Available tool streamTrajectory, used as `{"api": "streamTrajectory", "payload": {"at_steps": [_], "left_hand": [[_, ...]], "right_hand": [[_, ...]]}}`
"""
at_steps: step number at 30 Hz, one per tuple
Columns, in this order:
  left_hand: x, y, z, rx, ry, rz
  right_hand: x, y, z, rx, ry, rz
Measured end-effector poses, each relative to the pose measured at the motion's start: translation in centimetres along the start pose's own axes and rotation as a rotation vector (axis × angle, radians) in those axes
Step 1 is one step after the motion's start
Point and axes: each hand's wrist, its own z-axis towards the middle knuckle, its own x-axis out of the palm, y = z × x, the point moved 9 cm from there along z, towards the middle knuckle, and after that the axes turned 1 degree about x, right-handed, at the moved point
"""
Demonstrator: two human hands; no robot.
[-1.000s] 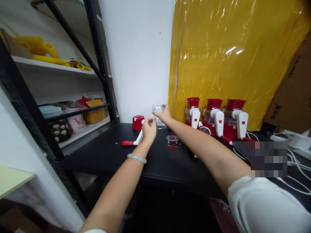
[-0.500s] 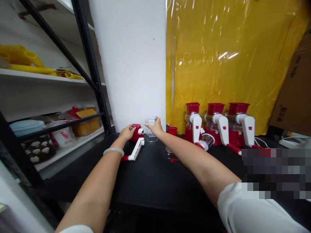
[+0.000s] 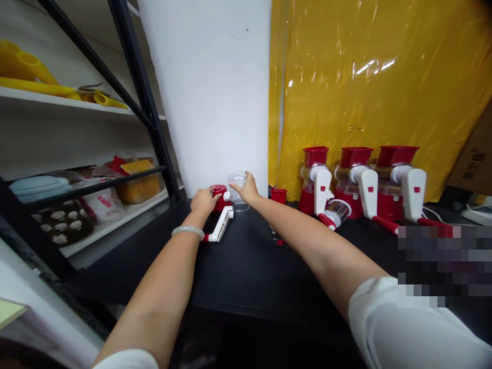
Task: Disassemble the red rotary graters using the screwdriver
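Observation:
At the back of the black table (image 3: 238, 277), my left hand (image 3: 204, 200) is closed around a red round part (image 3: 220, 197) that carries a white crank with a red grip (image 3: 222, 227). Just to its right, my right hand (image 3: 246, 188) grips a clear plastic cup-like part (image 3: 237, 185) that stands on the table against the white wall. The two parts are close together, nearly touching. A small red piece (image 3: 279, 195) stands right of my right wrist.
Three assembled red-and-white crank grinders (image 3: 363, 184) line the yellow plastic sheet at the right. A black metal shelf rack (image 3: 154, 128) with yellow and packaged goods stands at the left. White cables lie at the far right.
My left hand has left the crank handle and reached back to the red round part. My right hand has brought the clear part down to the table beside it.

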Motion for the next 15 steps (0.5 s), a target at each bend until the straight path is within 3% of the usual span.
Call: {"api": "streamTrajectory", "payload": {"at_steps": [15], "left_hand": [[0.14,-0.32,-0.08,0.032,-0.001,-0.004]], "right_hand": [[-0.49,0.58,-1.07,0.020,0.078,-0.118]]}}
